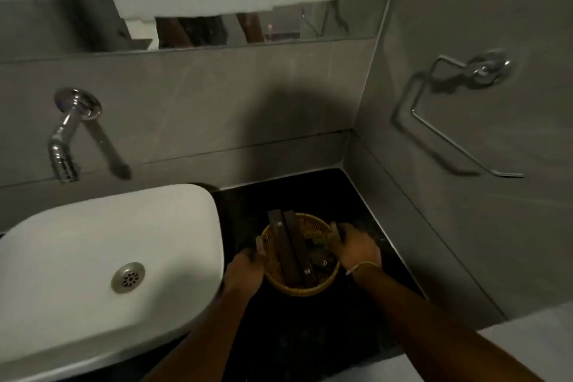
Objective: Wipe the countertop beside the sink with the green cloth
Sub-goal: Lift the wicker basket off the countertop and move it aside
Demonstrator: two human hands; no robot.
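A round yellow woven basket (313,288) sits on the black countertop (310,192) to the right of the white sink (93,226). Two long dark brown boxes (293,250) and some smaller dark items lie inside it. My left hand (245,270) grips the basket's left rim. My right hand (356,246) grips its right rim. No green cloth is in view.
A chrome tap (63,146) juts from the grey tiled wall over the sink. A metal towel ring (449,121) hangs on the right wall. A mirror strip (217,31) runs along the back wall. The countertop ends at the corner walls behind and right.
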